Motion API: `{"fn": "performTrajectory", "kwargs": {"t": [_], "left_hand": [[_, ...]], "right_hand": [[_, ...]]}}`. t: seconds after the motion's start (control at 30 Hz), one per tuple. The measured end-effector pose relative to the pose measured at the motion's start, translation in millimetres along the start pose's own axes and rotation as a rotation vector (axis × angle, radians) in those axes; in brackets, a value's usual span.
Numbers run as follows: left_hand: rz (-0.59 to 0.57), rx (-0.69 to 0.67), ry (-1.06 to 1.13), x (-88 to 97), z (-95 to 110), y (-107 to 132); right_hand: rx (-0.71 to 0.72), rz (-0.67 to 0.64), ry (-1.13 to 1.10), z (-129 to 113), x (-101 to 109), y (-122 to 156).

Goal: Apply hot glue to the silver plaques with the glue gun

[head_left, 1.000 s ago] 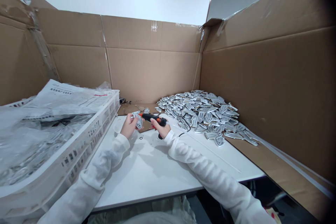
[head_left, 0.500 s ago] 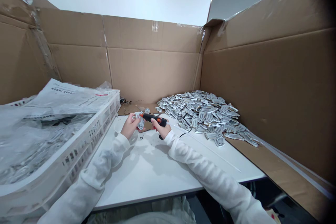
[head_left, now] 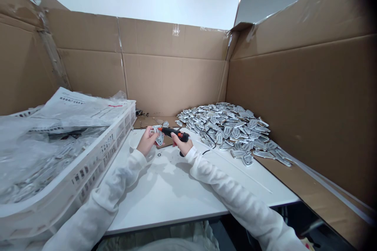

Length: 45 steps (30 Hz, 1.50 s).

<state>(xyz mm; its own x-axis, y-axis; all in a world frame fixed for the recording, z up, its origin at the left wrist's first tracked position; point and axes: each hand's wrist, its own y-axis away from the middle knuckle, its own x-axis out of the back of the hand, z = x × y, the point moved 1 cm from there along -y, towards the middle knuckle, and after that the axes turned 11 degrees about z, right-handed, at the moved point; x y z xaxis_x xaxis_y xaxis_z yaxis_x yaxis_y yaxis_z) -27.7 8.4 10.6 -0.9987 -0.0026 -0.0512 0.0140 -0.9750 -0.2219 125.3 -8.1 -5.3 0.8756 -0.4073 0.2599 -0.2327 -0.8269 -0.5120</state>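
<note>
My left hand [head_left: 147,141] pinches a small grey-white plastic part [head_left: 159,138] with a looped outline, held up over the table. In my right hand [head_left: 183,144] is a black and orange glue gun [head_left: 175,133], its handle wrapped by my fingers. The orange nozzle points left and meets the upper area of the part, or sits just in front of it; I cannot tell which. A dark cord [head_left: 211,141] lies behind the right hand. A small black ring [head_left: 159,155] rests on the white table [head_left: 165,192] below my hands.
A big pile of similar grey-white parts [head_left: 226,125] lies at the back right. On the left stands a white plastic basket [head_left: 97,164] with bagged parts and a printed plastic bag [head_left: 79,106] on top. Tall cardboard walls [head_left: 173,78] enclose the back and sides. A thin white stick [head_left: 250,176] lies at right.
The view has shifted very slightly. Both hands keep their hold, and the glue gun's nozzle stays at the plastic part.
</note>
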Motion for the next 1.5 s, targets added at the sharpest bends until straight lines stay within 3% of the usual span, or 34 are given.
{"fn": "performTrajectory", "kwargs": {"t": [1.5], "left_hand": [[0.033,0.011,0.02,-0.5,-2.3,-1.3]], "right_hand": [[-0.038,0.022,0.003,-9.8,2.1,3.1]]}}
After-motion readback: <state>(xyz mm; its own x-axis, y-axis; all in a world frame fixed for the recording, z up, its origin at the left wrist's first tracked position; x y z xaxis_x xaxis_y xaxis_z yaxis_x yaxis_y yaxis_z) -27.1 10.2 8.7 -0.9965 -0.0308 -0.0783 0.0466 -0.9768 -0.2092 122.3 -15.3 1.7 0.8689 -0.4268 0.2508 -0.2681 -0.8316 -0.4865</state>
